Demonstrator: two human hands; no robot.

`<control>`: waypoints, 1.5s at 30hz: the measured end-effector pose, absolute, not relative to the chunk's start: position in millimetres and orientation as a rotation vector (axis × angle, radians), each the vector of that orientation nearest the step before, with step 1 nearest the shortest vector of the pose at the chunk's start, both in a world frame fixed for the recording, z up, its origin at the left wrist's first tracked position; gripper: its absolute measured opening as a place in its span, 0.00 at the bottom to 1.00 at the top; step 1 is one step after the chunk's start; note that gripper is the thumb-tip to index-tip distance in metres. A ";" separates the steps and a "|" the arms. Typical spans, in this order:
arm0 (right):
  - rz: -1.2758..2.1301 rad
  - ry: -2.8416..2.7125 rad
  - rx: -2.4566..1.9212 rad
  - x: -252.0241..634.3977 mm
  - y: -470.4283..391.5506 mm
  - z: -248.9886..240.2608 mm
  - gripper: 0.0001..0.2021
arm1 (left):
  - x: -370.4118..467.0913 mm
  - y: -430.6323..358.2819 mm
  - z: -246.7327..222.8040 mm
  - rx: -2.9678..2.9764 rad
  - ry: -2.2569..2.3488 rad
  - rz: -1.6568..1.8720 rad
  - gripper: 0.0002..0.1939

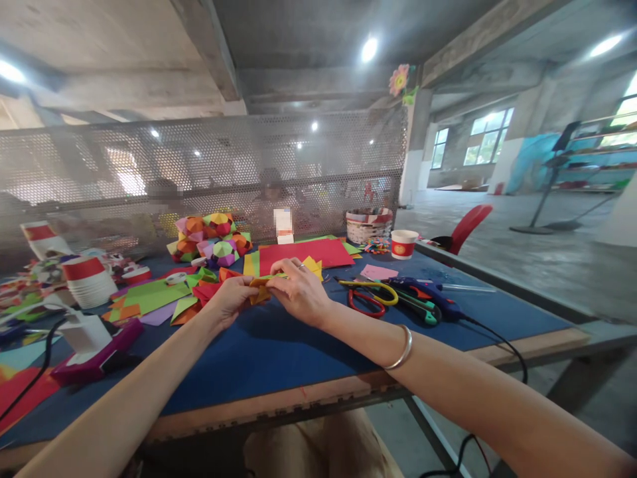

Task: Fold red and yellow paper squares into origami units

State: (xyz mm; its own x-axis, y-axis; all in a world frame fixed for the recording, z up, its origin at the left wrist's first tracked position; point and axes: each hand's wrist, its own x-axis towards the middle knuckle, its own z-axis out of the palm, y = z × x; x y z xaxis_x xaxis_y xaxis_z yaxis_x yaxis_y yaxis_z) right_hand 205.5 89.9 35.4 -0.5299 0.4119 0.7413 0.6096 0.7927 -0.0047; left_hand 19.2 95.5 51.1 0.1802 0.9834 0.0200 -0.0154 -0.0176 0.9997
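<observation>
My left hand (231, 302) pinches the left end of a small folded orange paper piece (259, 290) above the blue table mat (239, 368). On the piece's other side, my right hand (300, 290) has its fingers closed on the same paper; a ring and a silver bangle show on this arm. Behind my hands lie red paper sheets (318, 253) over yellow and green ones. Folded yellow paper (313, 267) sits just past my right fingers, and red folded pieces (205, 293) lie beside my left hand. My fingers cover part of the held piece.
Scissors (367, 302), a green-handled cutter (423, 311) and a blue glue gun (440, 302) lie at right. A paper cup (404, 244) and basket (369, 226) stand behind. Colourful paper balls (219, 240), stacked cups (89, 282) and a purple power strip (102, 352) are left.
</observation>
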 end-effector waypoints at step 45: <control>0.213 -2.123 -1.160 196.6 87.8 34.6 0.09 | 28.5 94.9 47.1 1.819 1.193 1.206 0.07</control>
State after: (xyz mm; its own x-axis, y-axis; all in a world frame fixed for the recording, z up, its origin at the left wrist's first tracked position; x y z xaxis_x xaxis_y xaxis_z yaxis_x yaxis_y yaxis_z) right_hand 196.6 87.8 34.6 -0.3558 0.7908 0.4981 0.6761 0.5857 -0.4469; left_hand 28.5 94.9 47.1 0.1657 0.9241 0.3443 0.3341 -0.3810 0.8621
